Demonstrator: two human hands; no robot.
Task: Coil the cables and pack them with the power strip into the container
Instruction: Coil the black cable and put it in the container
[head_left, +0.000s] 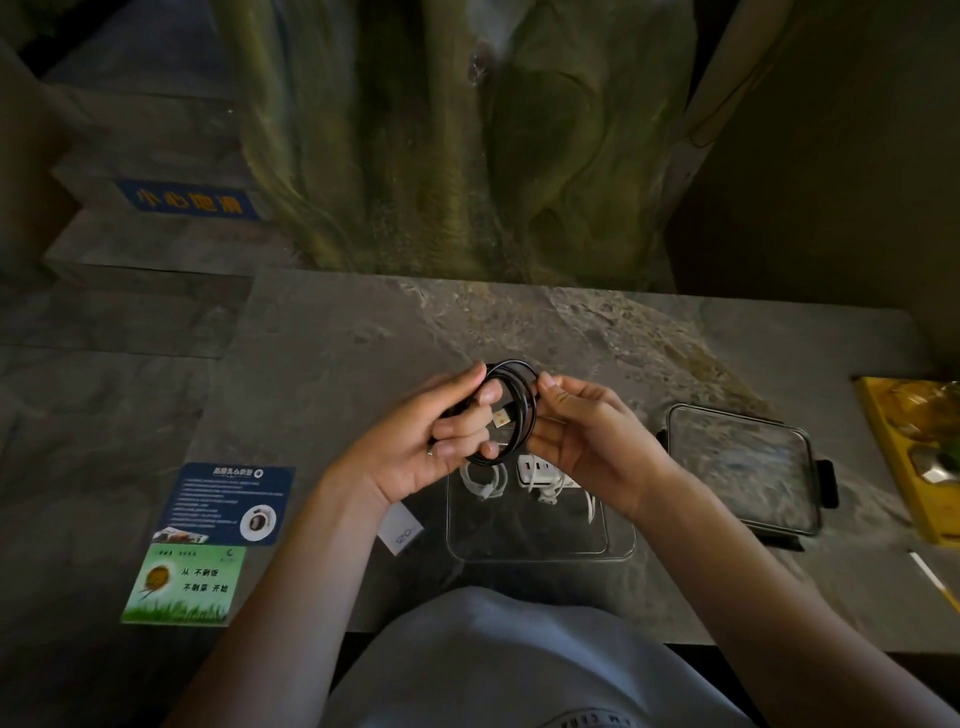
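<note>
Dim stone-grey table (322, 364) carries a clear container (540, 551) just in front of the person, already holding a coiled white cable (483, 480) and a white power strip (543, 475), its lid (743, 467) set off to the right so the mouth is open. Above it, the left hand (431, 441) pinches a coiled black cable (511, 415) with its plug end tucked inside the loop, while the right hand (576, 436) pinches the opposite side, likely to keep the turns together. Bare floor shows in the container's near half, and the table's near edge lies close behind it.
</note>
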